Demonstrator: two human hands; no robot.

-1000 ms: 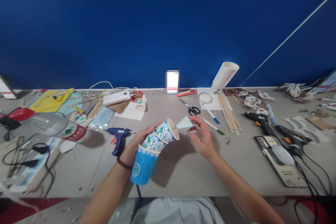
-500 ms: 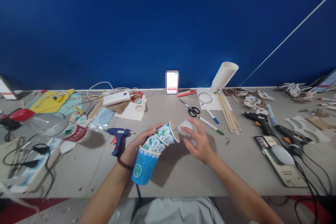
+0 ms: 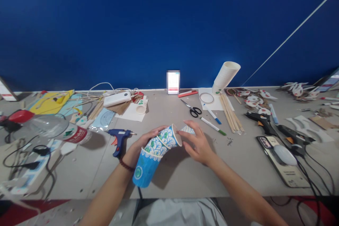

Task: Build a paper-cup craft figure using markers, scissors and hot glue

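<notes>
Well, a clear bottle [image 3: 53,127] with a red top is on the left of the counter [image 3: 190,180], its contents hard to tell. Next, the left hand [image 3: 144,139] grasps a bent row of three blue-patterned cups [image 3: 157,144], whose open mouth faces the striped paper [image 3: 190,130] that the right hand [image 3: 200,144] pinches just beside it. Farther right stand white cups [image 3: 225,77], nested inside one another.
</notes>
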